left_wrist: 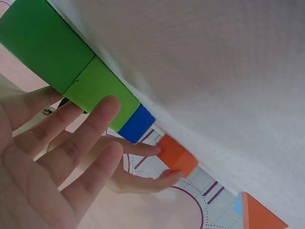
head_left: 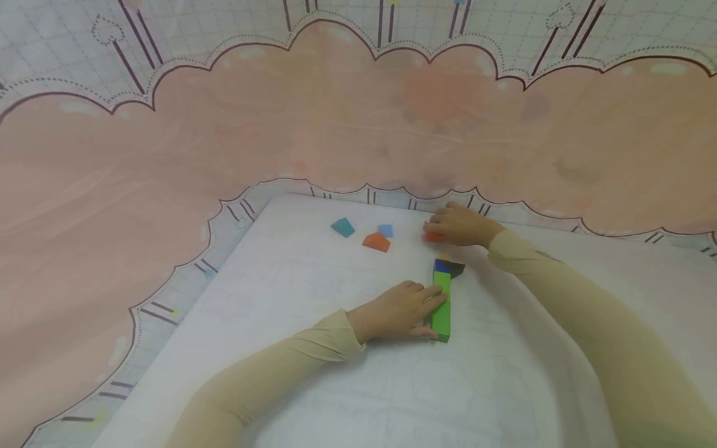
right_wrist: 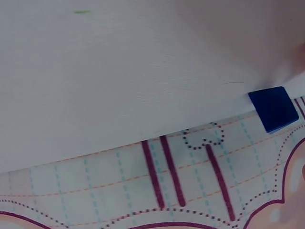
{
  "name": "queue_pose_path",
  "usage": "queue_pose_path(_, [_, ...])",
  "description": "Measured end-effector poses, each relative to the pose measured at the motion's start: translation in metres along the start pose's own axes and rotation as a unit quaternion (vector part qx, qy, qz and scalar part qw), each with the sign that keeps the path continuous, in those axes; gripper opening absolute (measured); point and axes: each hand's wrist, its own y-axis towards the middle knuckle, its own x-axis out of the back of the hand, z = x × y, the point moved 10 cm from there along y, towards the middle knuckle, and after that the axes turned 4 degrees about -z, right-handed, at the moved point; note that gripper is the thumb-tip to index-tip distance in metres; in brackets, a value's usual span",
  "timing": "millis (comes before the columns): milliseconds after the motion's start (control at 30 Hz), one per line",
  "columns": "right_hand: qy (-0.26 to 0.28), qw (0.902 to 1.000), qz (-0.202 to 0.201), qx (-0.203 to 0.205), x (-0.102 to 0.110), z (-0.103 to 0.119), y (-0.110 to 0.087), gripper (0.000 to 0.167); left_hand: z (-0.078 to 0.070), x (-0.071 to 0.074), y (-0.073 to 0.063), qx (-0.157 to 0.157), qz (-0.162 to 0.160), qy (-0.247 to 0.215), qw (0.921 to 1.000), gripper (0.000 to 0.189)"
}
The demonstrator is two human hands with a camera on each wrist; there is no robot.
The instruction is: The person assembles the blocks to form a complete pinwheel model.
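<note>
My left hand [head_left: 400, 311] rests its fairly straight fingers on a row of green blocks [head_left: 442, 320]. In the left wrist view the row shows a darker green block [left_wrist: 45, 45], a light green block [left_wrist: 102, 90] and a small blue block [left_wrist: 137, 123] end to end. Near the table's far edge, my right hand [head_left: 462, 225] pinches an orange block [left_wrist: 176, 155] between thumb and finger. A black block [head_left: 457, 269] lies against the right side of the blue end. The right wrist view shows a dark blue block [right_wrist: 274, 109], while the right hand is mostly out of it.
Left of the right hand lie a teal block [head_left: 343, 227], another orange block [head_left: 376, 242] and a light blue block [head_left: 385, 231]. A white cloth [head_left: 313, 274] covers the table. Patterned pink fabric [head_left: 336, 112] hangs beyond its far edge.
</note>
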Motion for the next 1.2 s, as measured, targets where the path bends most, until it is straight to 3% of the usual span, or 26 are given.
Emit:
queue_pose_path(467, [0.05, 0.993, 0.041, -0.099, 0.002, -0.006, -0.027, 0.041, 0.0, 0.001, 0.0, 0.004, 0.011, -0.009, 0.9999, 0.073])
queue_pose_path(700, [0.081, 0.9881, 0.031, -0.127, 0.007, -0.003, -0.031, 0.03, 0.0, 0.002, 0.0, 0.004, 0.008, -0.011, 0.9999, 0.072])
queue_pose_path(900, [0.119, 0.976, 0.05, -0.175, 0.008, -0.005, -0.038, 0.032, 0.0, 0.003, 0.0, 0.007, 0.012, -0.011, 0.9998, 0.072])
queue_pose_path(1200, [0.133, 0.9701, 0.047, -0.198, 0.003, -0.012, -0.041, 0.028, 0.001, -0.001, 0.001, 0.008, 0.015, -0.017, 0.9997, 0.073])
